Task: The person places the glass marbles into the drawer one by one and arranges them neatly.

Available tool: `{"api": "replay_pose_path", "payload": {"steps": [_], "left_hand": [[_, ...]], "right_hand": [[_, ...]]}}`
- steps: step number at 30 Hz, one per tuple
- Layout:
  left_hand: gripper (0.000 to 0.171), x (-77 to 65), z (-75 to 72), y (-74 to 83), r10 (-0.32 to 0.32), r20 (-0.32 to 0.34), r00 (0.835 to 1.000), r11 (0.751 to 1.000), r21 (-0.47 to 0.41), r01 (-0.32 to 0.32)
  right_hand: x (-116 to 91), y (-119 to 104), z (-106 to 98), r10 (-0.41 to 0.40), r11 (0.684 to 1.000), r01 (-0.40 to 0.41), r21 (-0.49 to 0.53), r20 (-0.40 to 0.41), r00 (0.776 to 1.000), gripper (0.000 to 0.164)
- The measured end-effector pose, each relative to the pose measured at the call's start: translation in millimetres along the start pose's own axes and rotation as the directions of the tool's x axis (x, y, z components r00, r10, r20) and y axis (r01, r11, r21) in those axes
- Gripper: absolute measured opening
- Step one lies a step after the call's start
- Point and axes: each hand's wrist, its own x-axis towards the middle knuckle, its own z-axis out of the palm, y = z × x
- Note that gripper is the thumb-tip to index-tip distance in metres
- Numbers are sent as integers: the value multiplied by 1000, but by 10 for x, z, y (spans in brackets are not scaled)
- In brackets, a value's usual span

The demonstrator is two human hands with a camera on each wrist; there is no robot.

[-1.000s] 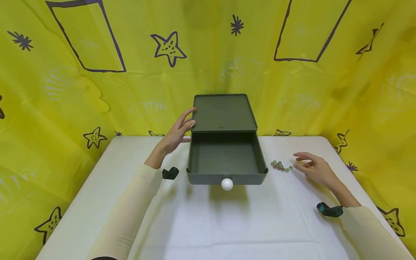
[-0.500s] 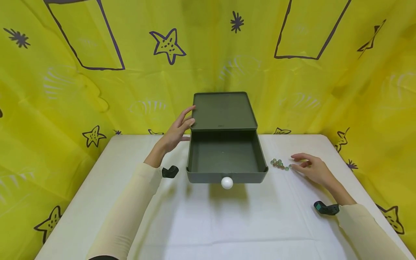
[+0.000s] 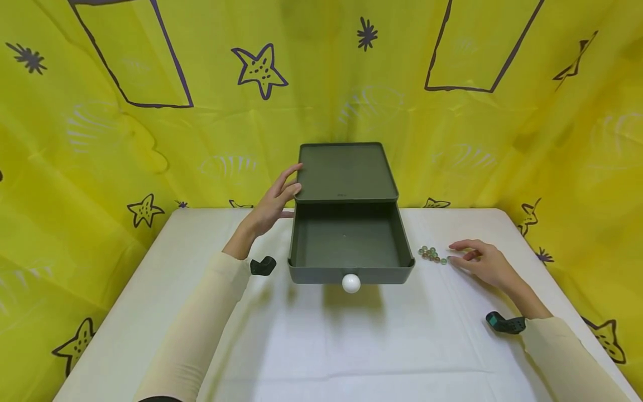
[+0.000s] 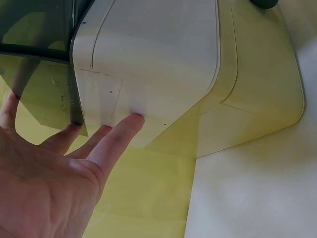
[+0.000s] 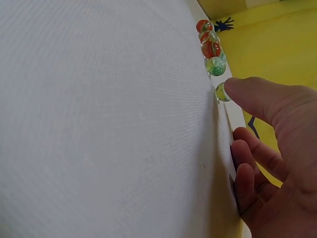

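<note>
A dark grey-green drawer box (image 3: 346,170) stands at the back of the table. Its drawer (image 3: 346,237) is pulled out toward me, with a white round knob (image 3: 351,283) on the front. My left hand (image 3: 268,209) rests straight fingers and thumb against the box's left side; the left wrist view shows fingertips (image 4: 136,119) on that wall. Right of the drawer lies a small cluster of glass marbles (image 3: 429,253). My right hand (image 3: 482,262) is low beside it, thumb tip at the nearest marble (image 5: 221,92), index finger apart from the thumb, other fingers bent.
White cloth covers the table (image 3: 311,346). A yellow curtain (image 3: 321,67) with drawn starfish and shells hangs behind and on both sides. Black devices are strapped at my left wrist (image 3: 263,266) and my right wrist (image 3: 504,322).
My right hand has moved slightly left toward the nearest marble, its thumb now at it. My left hand stays against the box, and the drawer has not moved.
</note>
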Motion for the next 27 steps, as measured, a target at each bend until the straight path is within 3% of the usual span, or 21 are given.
{"api": "replay_pose_path", "payload": {"steps": [14, 27], "left_hand": [[58, -14, 8, 24, -5, -4, 1000, 1000, 6, 5], [57, -10, 8, 21, -2, -5, 1000, 1000, 4, 2]], "right_hand": [[-13, 8, -7, -83, 996, 83, -10, -15, 996, 19], [-11, -12, -12, -76, 997, 77, -17, 16, 997, 16]]}}
